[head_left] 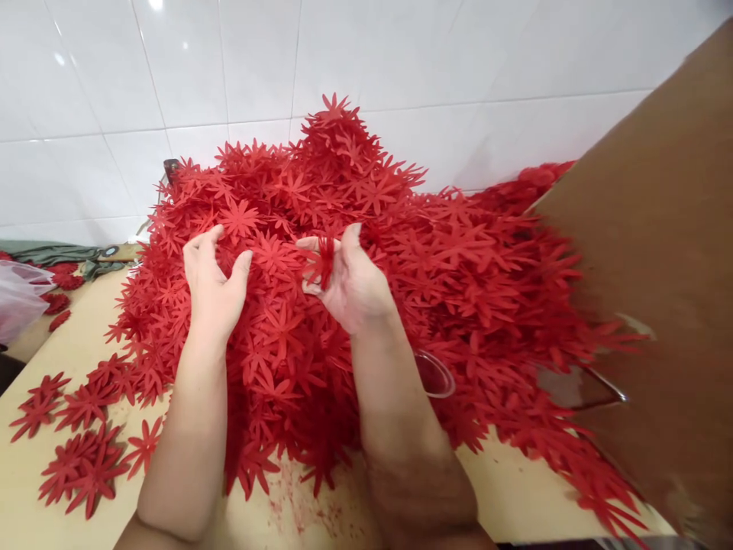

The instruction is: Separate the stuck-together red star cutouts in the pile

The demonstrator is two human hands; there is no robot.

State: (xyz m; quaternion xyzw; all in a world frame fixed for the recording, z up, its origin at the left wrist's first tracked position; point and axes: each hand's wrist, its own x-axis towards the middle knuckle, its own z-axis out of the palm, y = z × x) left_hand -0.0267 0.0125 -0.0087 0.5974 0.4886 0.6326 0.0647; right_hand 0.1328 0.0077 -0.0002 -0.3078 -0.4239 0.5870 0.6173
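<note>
A big heap of red, many-pointed flower-shaped cutouts (pixel 280 328) spreads in front of me. Over its left part my left hand (pixel 214 283) is open, thumb and fingers apart, with nothing visible between them. One cutout (pixel 239 218) lies flat just beyond its fingertips. To the right, my right hand (pixel 352 279) is turned palm inward, its fingers curled around a small red flower cutout (pixel 324 262). Whether that is one layer or several stacked together I cannot tell. Both forearms reach over the near side of the heap.
A brown cardboard sheet or box side (pixel 653 229) stands at the right. The rim of a clear plastic container (pixel 440 376) shows beside my right forearm. Loose cutouts (pixel 85 466) lie on the pale tabletop (pixel 23 489). A plastic bag (pixel 20 298) is at far left; white tiles (pixel 458 53) rise behind.
</note>
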